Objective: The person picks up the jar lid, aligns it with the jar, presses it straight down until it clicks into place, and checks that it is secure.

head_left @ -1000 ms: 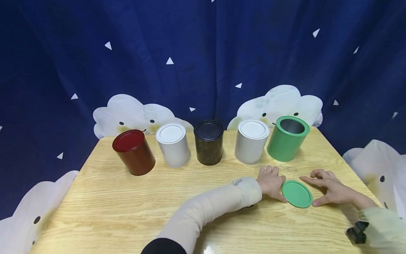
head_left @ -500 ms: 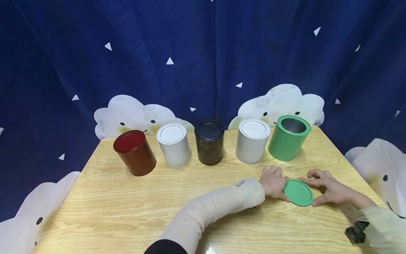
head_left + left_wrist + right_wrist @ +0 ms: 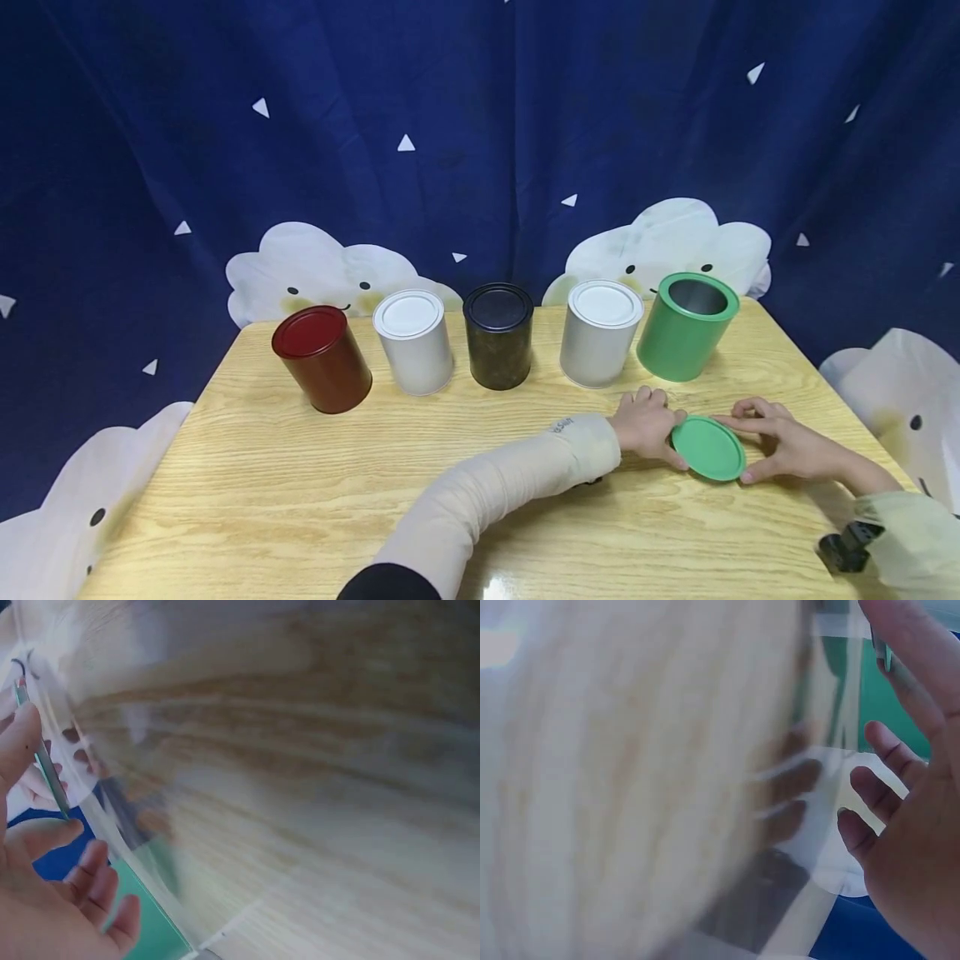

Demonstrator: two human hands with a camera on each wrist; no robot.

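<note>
A round green lid point(image 3: 708, 450) is held tilted just above the table at the right, between my two hands. My left hand point(image 3: 647, 425) grips its left edge with thumb and index finger. On the opposite edge, the thumb and index finger of my right hand point(image 3: 787, 446) hold it too. In the left wrist view the lid point(image 3: 46, 769) shows edge-on between the fingers, other fingers loosely bent below. Only a sliver of the lid point(image 3: 881, 651) appears in the right wrist view. Behind the hands stands a green can point(image 3: 675, 346) with an uncovered dark opening.
Lidded cans line the back: dark red point(image 3: 330, 375), white point(image 3: 416, 362), black point(image 3: 498, 354) and another white one point(image 3: 595, 350). They stand on a wooden table point(image 3: 300, 500). A dark blue curtain point(image 3: 337, 125) with clouds hangs behind it.
Both hands have closed in on the green lid's edges. The lid has come slightly up and tilted from the tabletop. The cans have stayed in place.
</note>
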